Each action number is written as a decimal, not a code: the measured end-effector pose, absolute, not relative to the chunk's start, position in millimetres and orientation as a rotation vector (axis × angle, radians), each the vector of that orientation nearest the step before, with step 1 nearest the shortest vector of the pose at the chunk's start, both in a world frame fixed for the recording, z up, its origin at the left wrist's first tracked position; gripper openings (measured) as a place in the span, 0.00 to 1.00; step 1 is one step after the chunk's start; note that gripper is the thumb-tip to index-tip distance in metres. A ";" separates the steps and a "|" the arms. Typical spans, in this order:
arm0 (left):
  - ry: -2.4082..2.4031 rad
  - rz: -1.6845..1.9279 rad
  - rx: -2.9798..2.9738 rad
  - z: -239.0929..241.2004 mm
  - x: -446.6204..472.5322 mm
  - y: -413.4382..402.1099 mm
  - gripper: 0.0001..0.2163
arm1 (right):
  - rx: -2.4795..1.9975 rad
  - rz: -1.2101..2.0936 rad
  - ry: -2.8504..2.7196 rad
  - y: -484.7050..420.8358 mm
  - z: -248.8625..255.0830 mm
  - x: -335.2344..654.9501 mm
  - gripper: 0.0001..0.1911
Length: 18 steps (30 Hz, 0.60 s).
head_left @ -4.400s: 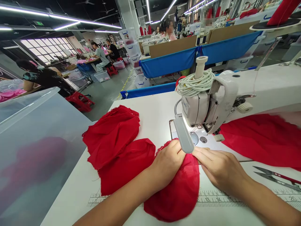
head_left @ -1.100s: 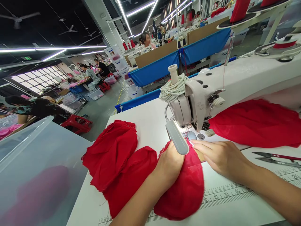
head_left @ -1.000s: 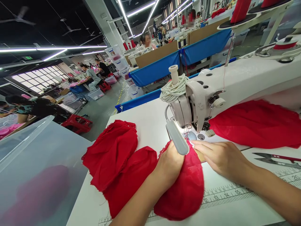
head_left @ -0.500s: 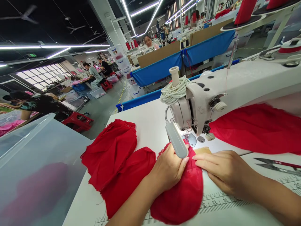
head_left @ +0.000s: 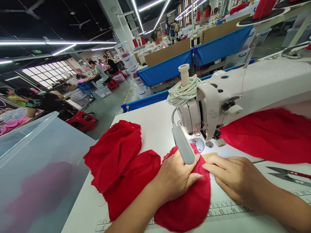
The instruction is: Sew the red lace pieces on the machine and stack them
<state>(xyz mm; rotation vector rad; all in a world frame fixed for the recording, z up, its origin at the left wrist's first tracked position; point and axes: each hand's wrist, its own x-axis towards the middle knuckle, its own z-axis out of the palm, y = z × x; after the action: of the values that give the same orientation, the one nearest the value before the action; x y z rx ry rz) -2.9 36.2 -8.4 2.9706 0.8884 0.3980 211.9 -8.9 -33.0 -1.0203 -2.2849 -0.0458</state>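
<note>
My left hand (head_left: 178,174) lies on a lace-edged red fabric piece (head_left: 187,207), thumb spread from the index finger. A grey lamp head (head_left: 184,145) hides part of its fingers. At the right edge of that piece, my right hand (head_left: 233,174) has thumb and fingertips closed on the cloth. A tan scrap (head_left: 209,156) shows just beyond these fingertips. The cloth's far end reaches the needle area of a white sewing machine (head_left: 262,87), beside the round metal plate (head_left: 199,144). The presser foot is mostly hidden.
More red fabric pieces (head_left: 123,168) lie left on the white table. Red cloth (head_left: 267,136) lies under the machine arm. Thread snips (head_left: 289,174) rest at right, above a printed ruler (head_left: 233,208). A translucent bin (head_left: 43,155) stands at left. People work farther back.
My left thumb has moved away from the index finger, down over the cloth. My right fingers have drawn together at the fabric edge. The camera view has shifted slightly.
</note>
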 end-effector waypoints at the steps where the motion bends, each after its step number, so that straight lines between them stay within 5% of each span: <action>1: 0.887 0.387 2.964 -8.0 -3.5 36.3 0.26 | -1.040 -0.038 -2.288 -9.3 -33.9 212.1 0.16; 18: 0.919 0.388 2.809 -4.9 -3.0 37.6 0.19 | -1.068 -0.044 -2.290 -9.6 -33.6 211.4 0.17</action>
<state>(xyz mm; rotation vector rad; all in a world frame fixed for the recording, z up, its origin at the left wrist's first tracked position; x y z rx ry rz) -3.0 37.6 -4.9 2.8090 0.9191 0.3876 211.4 -9.6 -33.6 -1.0682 -2.2898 -0.0435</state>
